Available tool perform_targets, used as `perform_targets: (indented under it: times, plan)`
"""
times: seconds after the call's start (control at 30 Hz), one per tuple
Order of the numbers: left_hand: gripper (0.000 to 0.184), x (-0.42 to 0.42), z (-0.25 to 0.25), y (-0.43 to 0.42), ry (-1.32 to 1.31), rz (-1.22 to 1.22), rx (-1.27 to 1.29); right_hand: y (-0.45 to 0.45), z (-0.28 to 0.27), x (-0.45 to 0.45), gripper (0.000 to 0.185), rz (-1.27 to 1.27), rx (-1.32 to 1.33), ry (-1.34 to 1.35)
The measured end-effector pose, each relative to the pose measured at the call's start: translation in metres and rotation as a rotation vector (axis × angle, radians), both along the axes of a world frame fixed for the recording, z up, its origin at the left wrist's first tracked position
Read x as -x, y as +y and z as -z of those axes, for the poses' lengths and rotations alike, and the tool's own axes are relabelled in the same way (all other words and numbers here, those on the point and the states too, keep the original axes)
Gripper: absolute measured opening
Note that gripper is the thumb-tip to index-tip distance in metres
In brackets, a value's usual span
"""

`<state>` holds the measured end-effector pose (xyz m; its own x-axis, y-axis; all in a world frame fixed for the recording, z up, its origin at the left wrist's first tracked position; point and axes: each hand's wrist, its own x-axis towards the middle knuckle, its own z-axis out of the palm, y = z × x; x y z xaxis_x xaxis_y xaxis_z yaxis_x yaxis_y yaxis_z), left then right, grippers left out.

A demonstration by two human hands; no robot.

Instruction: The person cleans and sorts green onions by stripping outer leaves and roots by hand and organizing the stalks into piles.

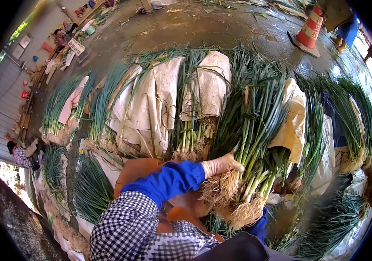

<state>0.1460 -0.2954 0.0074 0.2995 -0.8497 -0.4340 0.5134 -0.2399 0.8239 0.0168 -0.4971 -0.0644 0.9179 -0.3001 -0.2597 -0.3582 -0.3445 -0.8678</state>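
My left hand (223, 165) is closed around the lower stalks of a large bunch of green onions (251, 143), just above the roots. The pale, shaggy roots (244, 213) hang toward me, and the long dark leaves point away, with a tie of leaves around them. Below the roots, a bit of my blue right sleeve (260, 224) shows; the bunch hides my right hand. A beige sack (291, 126) lies close against the bunch on its right.
Rows of more green onions (66, 104) lie on the ground, partly covered by pale sacks (151, 104). An orange and white traffic cone (313, 28) stands at the upper right, near a person's legs (345, 37). Other people sit along the left wall, one in a checked top (20, 155).
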Motion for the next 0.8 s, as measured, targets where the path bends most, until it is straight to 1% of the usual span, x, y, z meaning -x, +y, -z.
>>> perform_targets:
  times: [0.03,0.07,0.1,0.13,0.2,0.23,0.27,0.33,0.37,0.4,0.47,0.53,0.57,0.6,0.67,0.73,0.77,0.8]
  plan:
    - [0.057,0.002,-0.010,0.013,-0.139,0.043,0.046,0.016,-0.009,-0.016,0.059,-0.022,-0.025,-0.031]
    - [0.059,0.009,-0.019,0.025,-0.159,-0.024,0.093,0.033,-0.017,-0.031,0.059,-0.045,-0.051,-0.061]
    - [0.059,0.008,-0.023,0.040,-0.254,0.051,0.046,0.051,-0.024,-0.045,0.059,-0.066,-0.076,-0.086]
    - [0.064,0.009,-0.036,0.052,-0.325,0.057,0.028,0.068,-0.030,-0.062,0.058,-0.090,-0.097,-0.109]
    - [0.075,0.013,-0.079,0.079,-0.480,0.009,-0.021,0.104,-0.036,-0.091,0.058,-0.124,-0.140,-0.138]
    - [0.080,0.014,-0.100,0.094,-0.522,-0.024,-0.033,0.121,-0.037,-0.104,0.058,-0.136,-0.155,-0.145]
    - [0.083,0.012,-0.114,0.109,-0.462,-0.055,0.033,0.137,-0.037,-0.116,0.057,-0.142,-0.165,-0.151]
    - [0.069,0.005,-0.114,0.142,-0.427,-0.094,0.037,0.163,-0.034,-0.135,0.057,-0.150,-0.184,-0.149]
    - [0.062,0.001,-0.123,0.155,-0.409,-0.115,0.040,0.174,-0.033,-0.142,0.056,-0.147,-0.191,-0.150]
    - [0.057,0.000,-0.135,0.170,-0.328,-0.135,0.053,0.182,-0.035,-0.148,0.056,-0.148,-0.198,-0.149]
    - [0.050,-0.005,-0.147,0.203,-0.245,-0.182,0.034,0.190,-0.027,-0.153,0.055,-0.144,-0.213,-0.155]
    - [0.048,-0.014,-0.153,0.234,-0.286,-0.246,0.014,0.194,-0.016,-0.157,0.055,-0.144,-0.228,-0.164]
    - [0.042,-0.020,-0.145,0.246,-0.397,-0.297,0.023,0.196,-0.002,-0.158,0.055,-0.143,-0.240,-0.174]
    - [0.035,-0.032,-0.128,0.257,-0.513,-0.361,0.040,0.197,0.001,-0.160,0.054,-0.149,-0.247,-0.190]
    - [0.031,-0.074,-0.076,0.280,-0.552,-0.341,-0.030,0.198,0.017,-0.161,0.054,-0.174,-0.273,-0.241]
    - [0.034,-0.107,-0.072,0.278,-0.513,-0.250,-0.230,0.192,0.047,-0.167,0.053,-0.204,-0.304,-0.342]
    - [0.040,-0.130,-0.024,0.300,-0.630,-0.113,-0.237,0.189,0.027,-0.172,0.048,-0.167,-0.255,-0.227]
    - [0.046,-0.169,0.052,0.323,-0.758,0.013,-0.232,0.186,0.002,-0.175,0.045,-0.114,-0.199,-0.103]
